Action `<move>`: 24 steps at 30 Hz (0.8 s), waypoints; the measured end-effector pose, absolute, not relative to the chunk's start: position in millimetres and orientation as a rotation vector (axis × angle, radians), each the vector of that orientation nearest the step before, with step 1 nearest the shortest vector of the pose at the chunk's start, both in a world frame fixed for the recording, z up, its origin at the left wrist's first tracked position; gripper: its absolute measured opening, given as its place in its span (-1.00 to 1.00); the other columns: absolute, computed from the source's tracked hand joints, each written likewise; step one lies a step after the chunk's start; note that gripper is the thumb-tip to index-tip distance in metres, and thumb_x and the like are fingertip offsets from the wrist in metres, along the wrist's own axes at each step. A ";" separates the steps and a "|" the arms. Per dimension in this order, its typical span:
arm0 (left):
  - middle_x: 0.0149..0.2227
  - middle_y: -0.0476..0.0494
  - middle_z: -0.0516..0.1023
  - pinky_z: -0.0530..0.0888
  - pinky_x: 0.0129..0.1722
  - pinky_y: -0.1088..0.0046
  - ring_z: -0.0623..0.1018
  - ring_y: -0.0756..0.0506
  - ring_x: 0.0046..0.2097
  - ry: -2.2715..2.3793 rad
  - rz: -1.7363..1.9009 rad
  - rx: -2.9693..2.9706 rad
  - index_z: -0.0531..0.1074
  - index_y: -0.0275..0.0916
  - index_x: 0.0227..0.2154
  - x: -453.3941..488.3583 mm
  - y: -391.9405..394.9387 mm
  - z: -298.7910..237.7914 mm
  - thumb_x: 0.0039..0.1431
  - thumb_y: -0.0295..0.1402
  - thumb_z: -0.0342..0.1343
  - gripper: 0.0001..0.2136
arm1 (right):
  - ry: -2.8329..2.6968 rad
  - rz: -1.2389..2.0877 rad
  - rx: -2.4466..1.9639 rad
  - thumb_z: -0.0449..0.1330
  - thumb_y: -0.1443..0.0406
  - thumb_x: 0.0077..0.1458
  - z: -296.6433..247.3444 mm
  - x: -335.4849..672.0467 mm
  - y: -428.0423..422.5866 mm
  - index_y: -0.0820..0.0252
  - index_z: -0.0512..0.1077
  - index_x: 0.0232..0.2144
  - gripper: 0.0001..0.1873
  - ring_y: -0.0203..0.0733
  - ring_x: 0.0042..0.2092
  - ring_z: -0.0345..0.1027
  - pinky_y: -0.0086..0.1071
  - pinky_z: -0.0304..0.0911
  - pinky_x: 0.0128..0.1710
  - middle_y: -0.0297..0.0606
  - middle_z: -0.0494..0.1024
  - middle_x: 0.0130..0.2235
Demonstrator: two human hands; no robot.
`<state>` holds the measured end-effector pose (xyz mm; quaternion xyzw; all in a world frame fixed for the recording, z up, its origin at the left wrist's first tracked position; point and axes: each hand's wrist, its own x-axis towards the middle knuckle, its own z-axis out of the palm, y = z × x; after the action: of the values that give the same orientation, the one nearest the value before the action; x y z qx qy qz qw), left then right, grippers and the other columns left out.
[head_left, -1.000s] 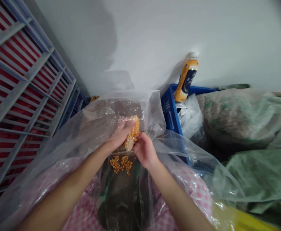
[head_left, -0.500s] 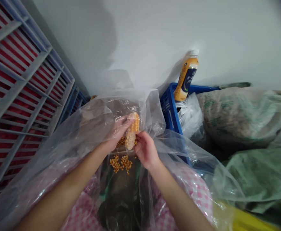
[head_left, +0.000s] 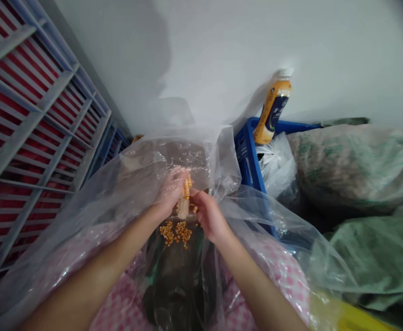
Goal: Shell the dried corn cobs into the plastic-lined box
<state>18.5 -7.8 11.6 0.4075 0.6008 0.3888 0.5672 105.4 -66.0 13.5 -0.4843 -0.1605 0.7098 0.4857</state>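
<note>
A partly stripped corn cob (head_left: 184,207) stands at a slant over the bag's inside, yellow kernels on its upper part and bare pale core below. My left hand (head_left: 172,187) is wrapped round its upper left side. My right hand (head_left: 206,211) is curled against its right side, the thumb at the edge of the kernel rows. A few loose kernels (head_left: 195,209) show by the right fingers; whether they lie in the hand I cannot tell. Below the hands, shelled kernels (head_left: 175,232) form two small heaps on the clear plastic bag (head_left: 146,158), which spreads over my lap.
Slatted grey-blue crates (head_left: 46,110) with red behind the slats stand at left. On the right are a blue crate (head_left: 252,170) holding an orange drink bottle (head_left: 273,110) and white plastic, a stuffed pale sack (head_left: 353,165), and green sacking (head_left: 377,253). A white wall rises behind.
The cob has turned and dropped slightly, with more of its kernels covered by my left hand. My right thumb has moved up to the kernel edge, and loose kernels now show by the right fingers.
</note>
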 end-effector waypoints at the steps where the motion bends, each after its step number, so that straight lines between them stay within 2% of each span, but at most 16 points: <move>1: -0.54 0.06 0.32 0.34 -0.44 0.51 0.40 0.00 -0.45 1.411 0.931 0.939 0.24 -0.21 -0.55 19.2 -8.3 11.8 -0.07 -0.20 0.04 -0.81 | -0.336 1.766 -1.184 0.09 0.24 -0.23 14.2 105.4 -65.6 0.19 0.38 -0.58 -0.85 -0.28 -0.44 0.25 -0.46 0.11 -0.47 -0.37 0.44 -0.52; 8: -0.56 0.07 0.29 0.34 -0.52 0.54 0.40 0.02 -0.50 1.359 0.920 0.851 0.24 -0.20 -0.53 17.8 -7.9 15.1 -0.05 -0.17 0.03 -0.80 | -0.342 1.866 -1.236 0.11 0.15 -0.27 10.0 105.0 -64.5 0.18 0.40 -0.51 -0.74 -0.24 -0.44 0.32 -0.41 0.20 -0.45 -0.34 0.49 -0.51; 14: -0.58 0.06 0.29 0.35 -0.53 0.54 0.42 0.01 -0.50 1.348 0.922 0.888 0.23 -0.20 -0.54 17.2 -6.8 10.6 -0.04 -0.15 0.03 -0.78 | -0.345 1.839 -1.196 0.13 0.18 -0.24 6.0 103.2 -64.9 0.17 0.39 -0.49 -0.78 -0.22 -0.38 0.34 -0.41 0.21 -0.42 -0.36 0.48 -0.49; 20: -0.59 0.10 0.26 0.33 -0.50 0.54 0.38 0.04 -0.52 1.349 0.971 0.913 0.23 -0.21 -0.55 18.5 -6.7 9.6 -0.07 -0.16 0.07 -0.77 | -0.382 1.798 -1.229 0.14 0.26 -0.25 3.2 100.9 -64.9 0.18 0.39 -0.51 -0.85 -0.29 -0.46 0.28 -0.48 0.13 -0.51 -0.38 0.48 -0.48; 24: -0.60 0.11 0.24 0.31 -0.51 0.54 0.36 0.05 -0.54 1.337 0.950 0.921 0.19 -0.20 -0.57 17.5 -6.4 12.9 -0.05 -0.15 0.04 -0.76 | -0.387 1.846 -1.180 0.11 0.27 -0.28 3.4 102.2 -64.9 0.17 0.41 -0.48 -0.81 -0.30 -0.46 0.28 -0.47 0.13 -0.50 -0.38 0.49 -0.48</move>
<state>17.5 -6.4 12.9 0.3956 0.5743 0.4078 0.5894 102.2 -64.9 3.4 -0.4757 -0.1561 0.7442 0.4422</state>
